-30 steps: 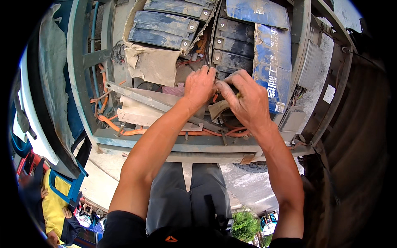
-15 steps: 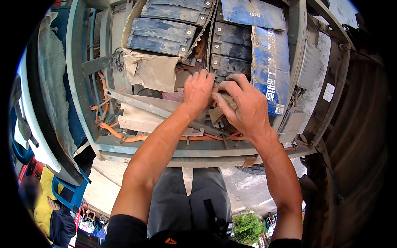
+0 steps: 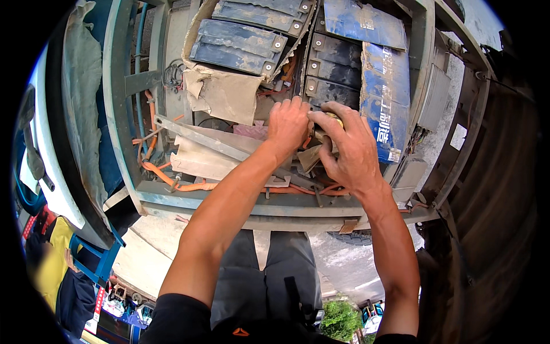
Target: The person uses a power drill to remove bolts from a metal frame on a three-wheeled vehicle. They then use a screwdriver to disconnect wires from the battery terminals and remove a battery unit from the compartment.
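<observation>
My left hand (image 3: pixel 289 127) is closed, fingers curled down at the near end of the gap between two rows of dusty dark batteries (image 3: pixel 334 71). What its fingertips grip is hidden. Close beside it, my right hand (image 3: pixel 354 150) has its thumb and fingers bent inward, with a small yellowish bit (image 3: pixel 339 121) showing between the fingers; its kind cannot be made out. An orange cable (image 3: pixel 307 141) passes just under the hands. Below the right hand lies a torn piece of brown cardboard (image 3: pixel 309 158).
A metal frame (image 3: pixel 246 209) surrounds the batteries. A flat metal bar (image 3: pixel 200 139) slants across cardboard at the left, near an orange corrugated cable (image 3: pixel 189 186). Blue printed cardboard (image 3: pixel 387 103) covers the right side. Someone in yellow (image 3: pixel 56 252) is at the lower left.
The view has shifted, so the frame and batteries appear farther right. Both hands stay at the battery gap. My right fingers have shifted a little, and the yellowish bit now shows between them.
</observation>
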`<state>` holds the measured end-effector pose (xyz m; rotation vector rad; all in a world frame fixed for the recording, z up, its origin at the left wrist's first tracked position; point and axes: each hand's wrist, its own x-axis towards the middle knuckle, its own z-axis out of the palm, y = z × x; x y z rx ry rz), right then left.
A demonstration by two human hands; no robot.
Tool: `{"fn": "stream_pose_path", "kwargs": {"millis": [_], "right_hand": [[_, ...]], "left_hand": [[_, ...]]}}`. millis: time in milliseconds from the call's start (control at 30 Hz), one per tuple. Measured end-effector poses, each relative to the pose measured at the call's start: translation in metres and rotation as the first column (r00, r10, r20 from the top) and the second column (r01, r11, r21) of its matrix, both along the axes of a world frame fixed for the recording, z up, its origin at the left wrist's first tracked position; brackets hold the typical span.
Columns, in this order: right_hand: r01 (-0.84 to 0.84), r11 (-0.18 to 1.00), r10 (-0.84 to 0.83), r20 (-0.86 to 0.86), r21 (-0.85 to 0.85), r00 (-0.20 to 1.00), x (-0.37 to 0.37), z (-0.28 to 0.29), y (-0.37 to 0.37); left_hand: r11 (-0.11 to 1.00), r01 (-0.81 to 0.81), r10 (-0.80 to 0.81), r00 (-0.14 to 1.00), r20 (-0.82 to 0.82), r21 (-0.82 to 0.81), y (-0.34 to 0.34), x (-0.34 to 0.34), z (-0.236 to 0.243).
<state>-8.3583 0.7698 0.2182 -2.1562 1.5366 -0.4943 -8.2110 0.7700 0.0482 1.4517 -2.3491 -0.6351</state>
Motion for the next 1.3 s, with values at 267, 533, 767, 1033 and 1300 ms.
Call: {"fn": "stream_pose_path", "kwargs": {"millis": [267, 533, 767, 1033, 1300], "right_hand": [[-0.007, 0.999, 0.009, 0.045, -0.049, 0.999, 0.005, 0.0, 0.014], [0.391, 0.914, -0.401, 0.389, 0.11, 0.829, -0.019, 0.052, 0.071], [0.489, 0.648, -0.759, 0.546, 0.583, 0.356, 0.002, 0.042, 0.102], [0.331, 0.482, -0.876, 0.454, 0.811, 0.165, 0.035, 0.041, 0.111], [0.21, 0.388, -0.919, 0.359, 0.897, 0.166, 0.093, 0.02, 0.095]], "left_hand": [[0.998, 0.053, -0.054, 0.997, -0.062, -0.026, -0.003, 0.002, 0.005], [0.937, -0.231, 0.274, 0.951, -0.14, 0.262, 0.022, 0.072, 0.026], [0.48, -0.032, 0.497, 0.833, -0.242, 0.877, 0.032, 0.138, 0.065], [0.338, -0.506, 0.851, 0.525, -0.028, 0.793, -0.029, 0.294, 0.041], [0.676, -0.648, 0.577, 0.762, 0.294, 0.352, -0.092, 0.361, -0.073]]}}
